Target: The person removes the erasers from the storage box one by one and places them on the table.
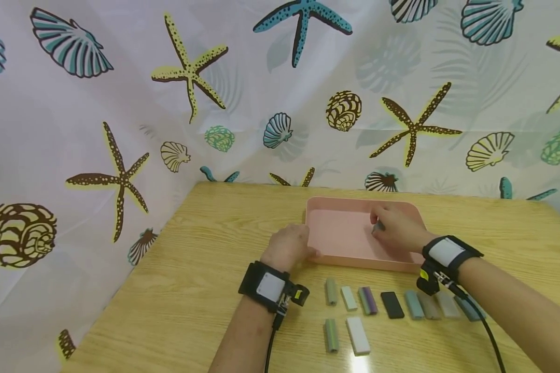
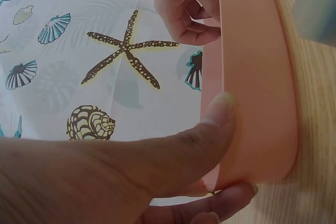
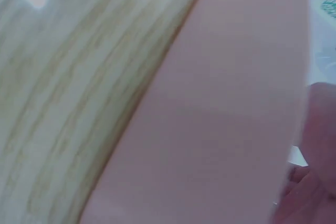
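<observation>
A shallow pink tray [image 1: 340, 233] stands on the wooden table. My left hand [image 1: 288, 247] grips its left front corner, and in the left wrist view the thumb [image 2: 210, 121] lies at the rim with fingers around the corner. Inside the tray's right half, my right hand [image 1: 396, 228] pinches a small dark grey bar [image 1: 378, 226], mostly covered by the fingers. From the right wrist, the tray's front wall [image 3: 210, 103] fills much of the view and hides most of that hand [image 3: 320, 140].
Before the tray lie several small bars in rows: a green one [image 1: 331, 291], a white one [image 1: 358, 335], a purple-and-green one [image 1: 367, 300], a black one [image 1: 392, 304] and a blue one [image 1: 414, 304]. A shell-and-starfish cloth [image 1: 261, 93] hangs behind the table [image 1: 177, 295].
</observation>
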### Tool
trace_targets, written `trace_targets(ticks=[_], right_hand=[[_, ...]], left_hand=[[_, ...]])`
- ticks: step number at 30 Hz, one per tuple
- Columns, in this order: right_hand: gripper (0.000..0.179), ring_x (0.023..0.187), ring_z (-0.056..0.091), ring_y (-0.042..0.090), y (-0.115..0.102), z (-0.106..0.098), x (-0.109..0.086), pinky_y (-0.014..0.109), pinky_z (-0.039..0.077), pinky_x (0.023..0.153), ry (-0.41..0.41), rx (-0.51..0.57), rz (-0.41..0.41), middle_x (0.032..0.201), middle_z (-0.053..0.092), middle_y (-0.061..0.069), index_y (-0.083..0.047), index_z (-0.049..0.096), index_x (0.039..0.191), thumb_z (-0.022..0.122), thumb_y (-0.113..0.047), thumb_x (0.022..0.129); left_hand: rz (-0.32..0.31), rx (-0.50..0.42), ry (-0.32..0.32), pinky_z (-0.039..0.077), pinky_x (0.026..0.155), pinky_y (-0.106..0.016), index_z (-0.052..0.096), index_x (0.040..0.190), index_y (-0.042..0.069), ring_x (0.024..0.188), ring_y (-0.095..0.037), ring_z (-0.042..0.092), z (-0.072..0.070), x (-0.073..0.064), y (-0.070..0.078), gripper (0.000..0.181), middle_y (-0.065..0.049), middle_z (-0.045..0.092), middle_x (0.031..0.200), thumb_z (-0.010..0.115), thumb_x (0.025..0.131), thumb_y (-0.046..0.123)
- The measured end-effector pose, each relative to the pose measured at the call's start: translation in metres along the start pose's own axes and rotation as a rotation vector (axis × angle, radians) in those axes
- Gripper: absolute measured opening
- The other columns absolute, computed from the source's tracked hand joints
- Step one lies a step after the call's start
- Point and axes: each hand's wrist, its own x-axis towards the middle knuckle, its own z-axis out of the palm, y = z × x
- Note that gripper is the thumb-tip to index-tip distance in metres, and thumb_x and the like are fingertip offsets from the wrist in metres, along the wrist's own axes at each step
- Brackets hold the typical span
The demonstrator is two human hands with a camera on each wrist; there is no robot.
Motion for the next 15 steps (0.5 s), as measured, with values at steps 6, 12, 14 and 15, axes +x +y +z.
trace_targets(ticks=[6, 12, 14, 15], right_hand=[[0.028, 0.078, 0.049, 0.02, -0.01, -0.008, -0.007, 0.034, 0.044, 0.067, 0.049, 0.041, -0.068, 0.089, 0.052, 0.009, -0.005, 0.05, 0.096, 0.07, -0.003, 0.076], [0.028, 0.067, 0.047, 0.015, -0.023, -0.015, -0.023, 0.028, 0.042, 0.057, 0.143, 0.043, -0.223, 0.087, 0.052, 0.006, -0.008, 0.05, 0.093, 0.07, -0.003, 0.075], [0.027, 0.062, 0.044, 0.015, -0.027, -0.018, -0.03, 0.025, 0.04, 0.054, 0.153, 0.067, -0.269, 0.087, 0.051, 0.004, -0.009, 0.05, 0.093, 0.07, -0.003, 0.076], [0.027, 0.061, 0.043, 0.014, -0.03, -0.02, -0.034, 0.024, 0.039, 0.053, 0.157, 0.076, -0.281, 0.087, 0.05, 0.003, -0.01, 0.05, 0.094, 0.07, -0.004, 0.076]], left_hand=[[-0.002, 0.0, 0.002, 0.038, 0.054, -0.028, 0.059, 0.096, 0.007, 0.064, -0.016, 0.049, 0.0, 0.0, 0.0, 0.038, -0.003, 0.056, 0.077, 0.072, 0.076, 0.036], [-0.008, -0.012, 0.002, 0.038, 0.053, -0.028, 0.058, 0.093, 0.008, 0.064, -0.016, 0.048, 0.0, 0.0, 0.0, 0.034, -0.002, 0.056, 0.076, 0.072, 0.077, 0.035], [-0.001, -0.008, 0.002, 0.038, 0.053, -0.028, 0.058, 0.093, 0.008, 0.064, -0.016, 0.048, 0.0, 0.0, 0.001, 0.035, -0.003, 0.055, 0.075, 0.072, 0.077, 0.035], [0.004, -0.004, 0.003, 0.038, 0.052, -0.028, 0.058, 0.093, 0.008, 0.063, -0.016, 0.048, 0.0, 0.0, 0.001, 0.035, -0.003, 0.055, 0.075, 0.072, 0.077, 0.035]])
